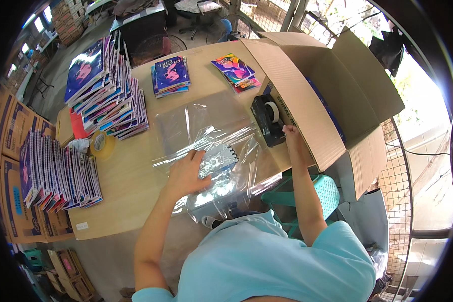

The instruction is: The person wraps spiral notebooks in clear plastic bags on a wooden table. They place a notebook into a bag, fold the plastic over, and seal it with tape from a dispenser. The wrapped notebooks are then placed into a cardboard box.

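Landmark: pale wooden table (118, 186), lit most strongly from its right. Grey floor (103, 261) visible at its near side and again past its far left corner. Green plastic stool (328, 194), perforated seat, just beside the table's near right edge. Wire mesh partition (400, 176) along its right, daylight coming through, overexposed in places; more mesh (260, 17) beyond the far edge. Also behind that edge: dark-sided desk (143, 30), round-grilled fan (158, 48), second fan (227, 26) with blue at its middle, wheeled chair (189, 6). Brown cartons (20, 201) stacked left of the table; another carton stack (68, 22) well beyond its far left corner, small bright windows (39, 23) also on that far left side
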Demonstrator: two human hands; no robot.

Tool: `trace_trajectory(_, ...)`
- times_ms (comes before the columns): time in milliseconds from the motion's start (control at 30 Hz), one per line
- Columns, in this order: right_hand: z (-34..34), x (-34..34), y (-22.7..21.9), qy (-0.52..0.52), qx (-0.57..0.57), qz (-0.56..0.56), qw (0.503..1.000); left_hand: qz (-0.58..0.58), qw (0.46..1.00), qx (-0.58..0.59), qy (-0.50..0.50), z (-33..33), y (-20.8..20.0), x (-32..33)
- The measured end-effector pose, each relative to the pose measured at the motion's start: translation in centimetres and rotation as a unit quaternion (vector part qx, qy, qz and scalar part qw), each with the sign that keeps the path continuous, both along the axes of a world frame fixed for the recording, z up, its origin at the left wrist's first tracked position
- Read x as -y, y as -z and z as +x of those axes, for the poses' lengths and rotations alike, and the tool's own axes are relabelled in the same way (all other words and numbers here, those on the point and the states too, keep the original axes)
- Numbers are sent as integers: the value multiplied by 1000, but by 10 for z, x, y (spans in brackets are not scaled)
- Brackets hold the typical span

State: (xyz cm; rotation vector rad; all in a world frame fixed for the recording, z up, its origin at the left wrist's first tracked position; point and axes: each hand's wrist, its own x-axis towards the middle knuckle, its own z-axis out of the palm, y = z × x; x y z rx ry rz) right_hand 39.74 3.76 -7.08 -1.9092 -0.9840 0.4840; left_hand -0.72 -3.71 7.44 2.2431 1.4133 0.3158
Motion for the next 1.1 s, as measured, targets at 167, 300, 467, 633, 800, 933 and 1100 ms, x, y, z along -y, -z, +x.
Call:
trace_trajectory(167,29,49,65,30,-129,-41,990,5,1000,6,10,0,0,-4)
trace_trajectory(300,-18,47,67,107,-621,19,776,11,1000,-1,6,0,-4,-1)
trace_trajectory(467,-66,85,41,4,-545,195,815,-17,1000,-16,5,-2,-5,1)
trace_trajectory(633,-185,139,-82,-246,-449,109,852,-1,1000,-13,12,3,-9,0)
trace_trajectory(800,-226,125,-61,-267,-290,-12,919,15,999,6,30,1,-6,0)
trace_trajectory(933,-217,122,-35,-270,37,-54,961,10,1000,-6,-9,10,-10,1)
trace_trajectory(1100,-144,122,23,-237,-305,-152,910,79,996,-2,-38,18,7,30)
